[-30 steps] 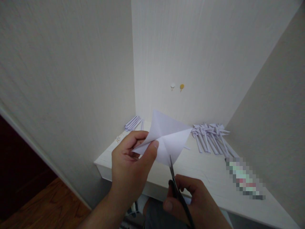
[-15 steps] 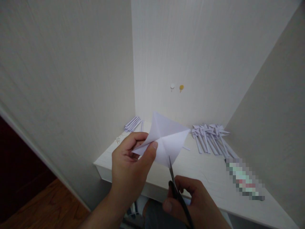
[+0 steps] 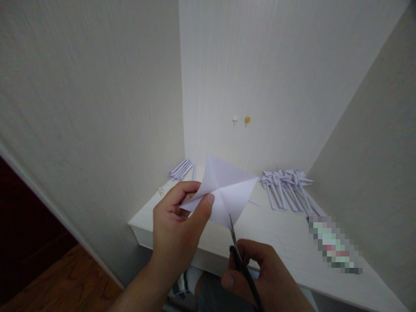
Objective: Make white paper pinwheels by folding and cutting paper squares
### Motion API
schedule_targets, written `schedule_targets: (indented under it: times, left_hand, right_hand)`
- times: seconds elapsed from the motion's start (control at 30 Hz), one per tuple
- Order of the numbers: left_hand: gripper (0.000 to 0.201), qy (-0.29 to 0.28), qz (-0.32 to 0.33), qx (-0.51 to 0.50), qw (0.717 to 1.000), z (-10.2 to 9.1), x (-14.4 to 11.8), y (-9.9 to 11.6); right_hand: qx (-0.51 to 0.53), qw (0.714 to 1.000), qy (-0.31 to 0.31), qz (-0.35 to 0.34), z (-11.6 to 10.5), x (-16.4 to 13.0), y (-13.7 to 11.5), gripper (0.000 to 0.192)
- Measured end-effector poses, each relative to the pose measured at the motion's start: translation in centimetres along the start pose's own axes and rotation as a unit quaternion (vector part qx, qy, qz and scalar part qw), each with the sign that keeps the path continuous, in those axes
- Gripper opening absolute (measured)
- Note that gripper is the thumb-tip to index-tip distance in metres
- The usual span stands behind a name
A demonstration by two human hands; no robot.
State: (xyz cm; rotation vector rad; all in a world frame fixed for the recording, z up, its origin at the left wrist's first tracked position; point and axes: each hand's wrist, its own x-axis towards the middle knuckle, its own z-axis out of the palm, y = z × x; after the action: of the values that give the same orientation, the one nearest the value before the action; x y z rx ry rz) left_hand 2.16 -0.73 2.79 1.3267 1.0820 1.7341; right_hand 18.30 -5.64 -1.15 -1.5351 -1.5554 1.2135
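A square sheet of white paper (image 3: 227,184), creased along its diagonals, is pinched at its left corner between the thumb and fingers of my left hand (image 3: 182,216). It is held up above the front of the white shelf (image 3: 266,236). My right hand (image 3: 260,268) grips black-handled scissors (image 3: 239,262). The scissor blades meet the paper's near corner, with the tip pointing along the crease toward the middle. Whether the blades are spread apart is hard to make out.
Several paper pinwheels on rolled sticks (image 3: 286,188) lie at the back right. A bundle of rolled paper sticks (image 3: 181,170) rests at the back left, near small pale bits (image 3: 161,190). A blurred-out flat object (image 3: 334,245) lies on the right. Two hooks (image 3: 247,120) are on the back wall.
Almost nothing differs. The paper and the scissors have shifted very slightly left, with the blades still at the paper's near corner.
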Motion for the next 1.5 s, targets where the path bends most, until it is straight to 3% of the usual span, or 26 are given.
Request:
schedule_targets:
  times: [0.5, 0.77, 1.03, 1.5]
  left_hand:
    - [0.022, -0.059, -0.026, -0.047, 0.997, -0.26, -0.06, -0.59]
    - [0.019, -0.044, -0.041, -0.048, 0.997, -0.10, 0.02, -0.28]
    - [0.018, -0.030, -0.034, -0.033, 0.998, 0.06, 0.15, -0.39]
    - [0.026, 0.009, -0.050, -0.020, 0.999, 0.16, -0.21, -0.65]
  right_hand:
    - [-0.015, 1.000, -0.005, 0.000, 0.20, 0.07, 0.33, 0.025]
    - [-0.004, 1.000, 0.008, -0.009, 0.27, 0.32, 0.21, 0.028]
    - [0.034, 0.999, -0.009, 0.030, 0.15, 0.27, 0.06, 0.028]
    - [0.003, 0.999, 0.014, 0.046, 0.22, 0.60, 0.52, 0.032]
